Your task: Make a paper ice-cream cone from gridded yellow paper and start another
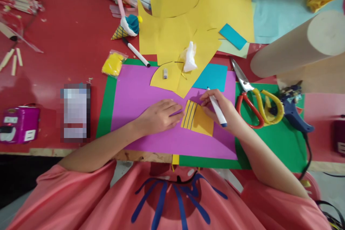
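Note:
My right hand (219,106) grips a white marker (217,111) with a blue end, its fingers pinched round the barrel. The marker's narrow tip points toward the back, near the blue foam piece (214,77). Beneath that hand lies a small yellow foam piece (203,121) with several dark stripes drawn across its left part. My left hand (161,115) rests flat on the purple sheet (148,143), fingers stretched toward the striped piece's left edge.
Large scissors (246,86) and a blue glue gun (293,111) lie right, on a green sheet (277,147). Yellow sheets (185,25) and a white cardboard tube (291,46) are behind. An ice-cream-cone craft (126,27), black-capped marker (137,54) and phone (75,113) are left.

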Motion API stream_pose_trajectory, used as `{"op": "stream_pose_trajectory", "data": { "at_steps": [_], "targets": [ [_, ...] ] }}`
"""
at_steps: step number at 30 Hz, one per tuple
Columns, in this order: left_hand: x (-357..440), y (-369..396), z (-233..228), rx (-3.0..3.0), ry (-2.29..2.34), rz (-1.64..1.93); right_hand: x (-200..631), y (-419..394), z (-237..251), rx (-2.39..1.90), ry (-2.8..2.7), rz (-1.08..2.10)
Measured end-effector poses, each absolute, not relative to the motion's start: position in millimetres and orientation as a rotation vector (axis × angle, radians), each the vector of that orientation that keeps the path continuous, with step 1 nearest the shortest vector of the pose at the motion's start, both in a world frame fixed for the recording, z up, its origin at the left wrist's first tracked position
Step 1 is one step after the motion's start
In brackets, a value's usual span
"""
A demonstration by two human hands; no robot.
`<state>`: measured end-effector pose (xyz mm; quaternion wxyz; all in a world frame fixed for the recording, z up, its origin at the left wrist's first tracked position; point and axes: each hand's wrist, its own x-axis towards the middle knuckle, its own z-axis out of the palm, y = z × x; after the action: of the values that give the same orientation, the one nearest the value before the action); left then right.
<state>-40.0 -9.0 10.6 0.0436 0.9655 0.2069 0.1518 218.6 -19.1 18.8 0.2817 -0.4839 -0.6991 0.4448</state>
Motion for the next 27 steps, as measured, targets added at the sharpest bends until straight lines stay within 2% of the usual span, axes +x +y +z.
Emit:
{"op": "stream_pose_trajectory", "data": {
  "at_steps": [7,14,18,21,27],
  "targets": [
    [-38.9,-11.4,11.7,2.997,0.634,0.424,215.6,-25.3,33.3,-1.433,-2.089,1.051],
    [-39.3,-9.9,13.3,2.989,0.598,0.425,213.1,-28.9,31.8,-1.344,-2.017,1.228],
    [-39.7,-10.4,12.6,2.991,0.59,0.417,213.4,-32.2,30.4,-1.513,-2.154,0.899],
    [-39.5,-12.0,12.0,2.987,0.58,0.43,205.4,-37.5,28.3,-1.475,-2.304,0.676],
    [-37.0,-15.2,11.4,2.979,0.517,0.483,194.2,-46.5,27.8,-1.438,-2.371,0.54]
  ]
}}
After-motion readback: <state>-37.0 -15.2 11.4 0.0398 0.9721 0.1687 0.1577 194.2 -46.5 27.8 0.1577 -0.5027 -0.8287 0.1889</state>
